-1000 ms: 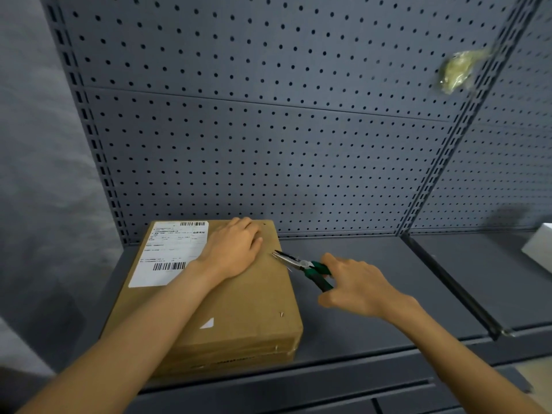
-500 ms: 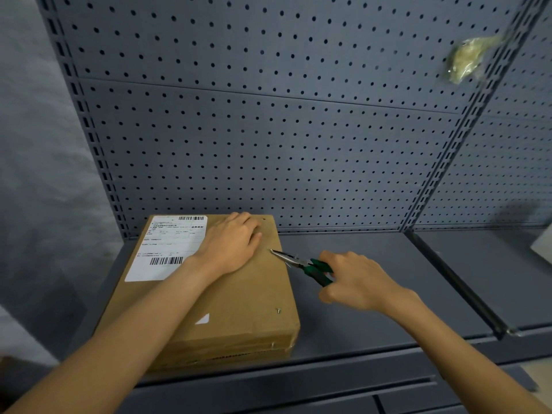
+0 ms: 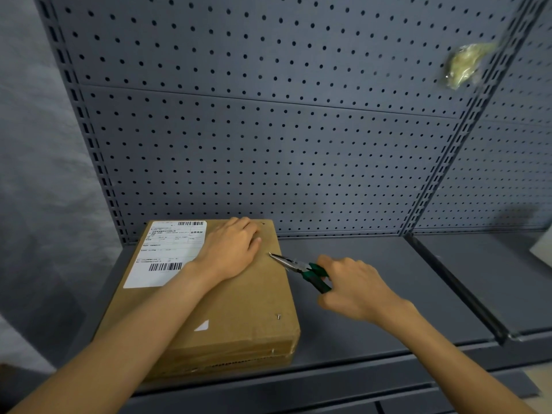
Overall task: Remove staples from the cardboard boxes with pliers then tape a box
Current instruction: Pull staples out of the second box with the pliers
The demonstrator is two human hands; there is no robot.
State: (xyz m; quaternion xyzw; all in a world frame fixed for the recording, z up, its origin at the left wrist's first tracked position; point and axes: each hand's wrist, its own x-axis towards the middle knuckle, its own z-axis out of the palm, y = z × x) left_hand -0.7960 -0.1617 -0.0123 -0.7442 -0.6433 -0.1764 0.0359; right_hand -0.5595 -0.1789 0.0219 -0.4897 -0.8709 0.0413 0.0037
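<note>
While the cardboard box (image 3: 209,297) is pressed flat by the left hand (image 3: 231,249), fingers straight, in the lower middle of the frame, the pliers (image 3: 300,269) are gripped by the right hand (image 3: 354,286) just right of it. Their long axis is pointed up-left, tips at the box's right edge. A staple (image 3: 278,317) is seen lower down; the right hand is judged nearer.

The brown cardboard box (image 3: 239,294) bore a white barcoded label (image 3: 167,252); beside the box, pliers (image 3: 301,268) had green handles; behind it, the pegboard (image 3: 268,144) was dotted grey.
</note>
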